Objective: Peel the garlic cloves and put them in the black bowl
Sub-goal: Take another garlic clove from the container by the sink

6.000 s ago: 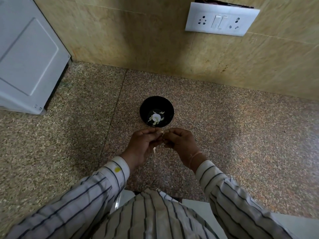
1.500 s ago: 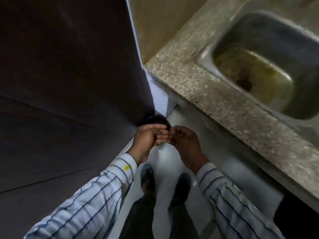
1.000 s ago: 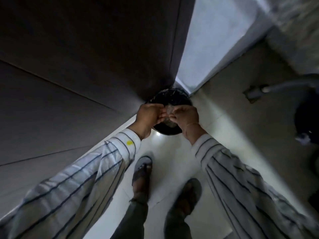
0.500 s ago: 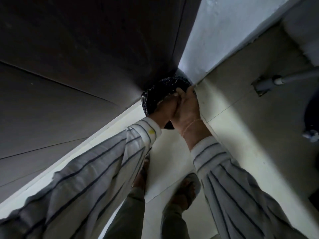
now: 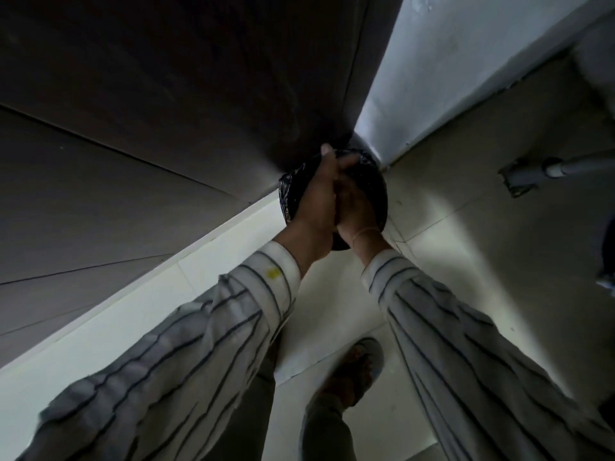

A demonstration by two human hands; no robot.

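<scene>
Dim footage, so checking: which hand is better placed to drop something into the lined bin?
Right hand, marginally: it's centred over the lined bin; the left hand overlaps the bin's left edge.

A single wide-angle camera, worn on the person's head, gives the only view. It looks steeply down toward the tiled floor (image 5: 466, 261), with a sandalled foot (image 5: 361, 364) at lower centre almost directly beneath the lens. The left sleeve (image 5: 199, 344) and right sleeve (image 5: 466, 344) rise from the lower corners and converge at mid-frame. There the left hand (image 5: 316, 201) and right hand (image 5: 357, 211) sit close together in front of a dark round container (image 5: 378, 194). Dark panels (image 5: 166, 94) fill the upper left and a pale wall (image 5: 432, 61) the upper right.
</scene>
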